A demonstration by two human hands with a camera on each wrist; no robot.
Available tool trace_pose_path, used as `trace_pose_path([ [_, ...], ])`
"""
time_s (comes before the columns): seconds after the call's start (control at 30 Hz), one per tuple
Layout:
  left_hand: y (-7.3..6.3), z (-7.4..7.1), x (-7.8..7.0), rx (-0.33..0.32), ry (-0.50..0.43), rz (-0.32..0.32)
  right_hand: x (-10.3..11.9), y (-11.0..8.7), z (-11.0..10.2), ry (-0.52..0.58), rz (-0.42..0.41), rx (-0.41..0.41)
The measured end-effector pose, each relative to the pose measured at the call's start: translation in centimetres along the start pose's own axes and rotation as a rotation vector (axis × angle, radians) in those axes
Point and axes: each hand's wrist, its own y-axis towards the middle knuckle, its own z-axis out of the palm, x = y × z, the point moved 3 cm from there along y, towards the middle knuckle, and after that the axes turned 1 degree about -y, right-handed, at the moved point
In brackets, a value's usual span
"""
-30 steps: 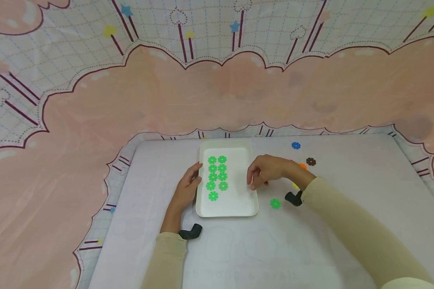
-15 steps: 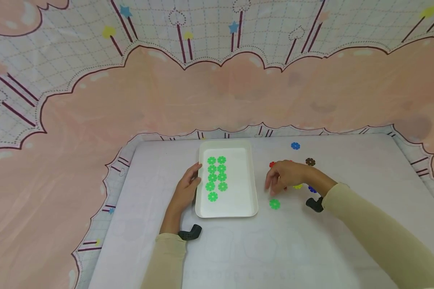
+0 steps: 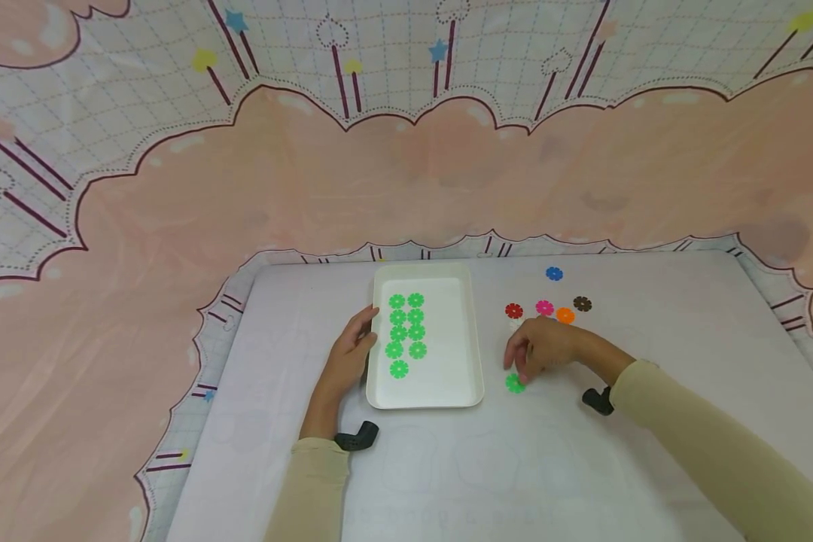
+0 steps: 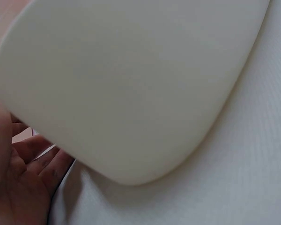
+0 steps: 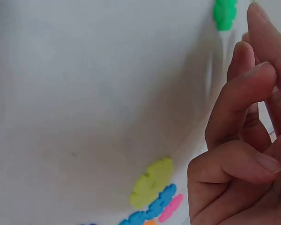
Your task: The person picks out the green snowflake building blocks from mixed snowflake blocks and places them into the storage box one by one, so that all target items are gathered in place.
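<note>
In the head view a shallow white tray (image 3: pixel 450 376) bears several green flower-shaped plastic discs (image 3: pixel 416 331) in two columns on its left half. My left hand (image 3: pixel 345 354) holds the tray's left edge; in the left wrist view its fingers are partly hidden behind the tray (image 4: pixel 131 93). My right hand (image 3: pixel 545 346) is over the table right of the tray, fingers bent and reaching down to a single green disc (image 3: pixel 513 385). The right wrist view shows that green disc (image 5: pixel 225 14) near the fingertips, with nothing pinched between them.
Behind my right hand lie red (image 3: pixel 513 310), pink (image 3: pixel 545 308), orange (image 3: pixel 565 315), brown (image 3: pixel 583 303) and blue (image 3: pixel 554 274) discs. A white one (image 3: pixel 516 324) is partly covered. Yellow (image 5: pixel 152 183) and light blue (image 5: pixel 150 206) discs show in the right wrist view.
My right hand has moved right, away from the tray's right rim, and then down to the loose green disc. The left hand and tray stay in place.
</note>
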Motion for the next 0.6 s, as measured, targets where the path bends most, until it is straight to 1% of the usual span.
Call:
trace_pose_path([
  [0.17,0.1,0.0,0.2,0.001,0.003,0.003,-0.2,0.0,0.5,-0.05,0.001,-0.012],
  [0.4,0.1,0.0,0.3,-0.002,-0.001,0.008,-0.4,0.1,1.0,-0.067,-0.02,-0.038],
  [0.6,0.1,0.0,0.2,-0.002,-0.003,0.013,-0.3,0.3,1.2,-0.078,-0.034,-0.036],
])
